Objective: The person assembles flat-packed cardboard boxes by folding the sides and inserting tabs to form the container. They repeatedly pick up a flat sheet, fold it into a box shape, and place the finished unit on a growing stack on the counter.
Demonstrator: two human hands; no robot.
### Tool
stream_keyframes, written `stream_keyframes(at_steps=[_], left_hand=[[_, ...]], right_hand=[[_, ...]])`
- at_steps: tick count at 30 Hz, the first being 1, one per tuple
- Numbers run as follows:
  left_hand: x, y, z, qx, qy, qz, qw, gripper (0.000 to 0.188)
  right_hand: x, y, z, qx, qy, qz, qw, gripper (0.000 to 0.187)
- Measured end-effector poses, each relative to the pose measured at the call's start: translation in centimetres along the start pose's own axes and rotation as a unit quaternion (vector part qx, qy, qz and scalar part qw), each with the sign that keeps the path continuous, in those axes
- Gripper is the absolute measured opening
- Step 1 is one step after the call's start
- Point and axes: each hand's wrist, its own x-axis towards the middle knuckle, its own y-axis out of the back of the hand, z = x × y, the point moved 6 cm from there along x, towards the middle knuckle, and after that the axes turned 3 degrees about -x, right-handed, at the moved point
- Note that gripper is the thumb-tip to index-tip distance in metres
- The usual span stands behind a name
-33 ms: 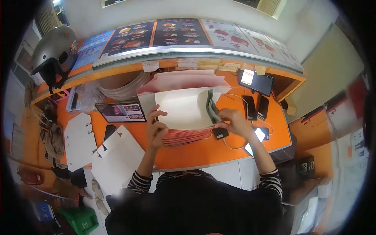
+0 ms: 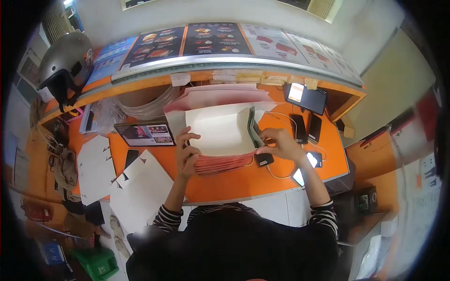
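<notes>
A paper box, white inside with green on its right end, stands partly folded on the desk before me. Its left end is gripped by my left hand, the fingers curled at the wall and the thumb near the front corner. My right hand pinches the front right corner between thumb and fingers. Just in front of the box and partly beneath it lies a stack of flat red-edged card blanks. Larger pink and white card sheets stand behind it.
A tablet leans left of the box. White sheets with dark clips overhang the desk edge. On the right are phones, cables, a black charger and a dark screen. A helmet sits on the raised shelf.
</notes>
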Motion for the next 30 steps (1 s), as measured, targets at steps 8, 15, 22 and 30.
stream_keyframes(at_steps=[8, 15, 22, 30], left_hand=[[2.8, 1.3, -1.0, 0.146, -0.002, -0.027, 0.989, 0.025], [5.2, -0.3, -2.6, 0.058, 0.081, 0.026, 0.995, 0.068], [4.6, 0.8, -3.4, 0.099, 0.086, 0.000, 0.991, 0.066], [3.6, 1.7, -2.7, 0.173, 0.060, -0.002, 0.983, 0.059]], right_hand=[[6.6, 1.1, 3.2, -0.061, -0.186, 0.152, 0.969, 0.051], [7.6, 0.3, 5.6, -0.064, -0.190, 0.178, 0.963, 0.039], [8.6, -0.6, 2.2, -0.351, -0.215, 0.136, 0.901, 0.033], [10.9, -1.7, 5.5, -0.436, -0.138, -0.038, 0.889, 0.037]])
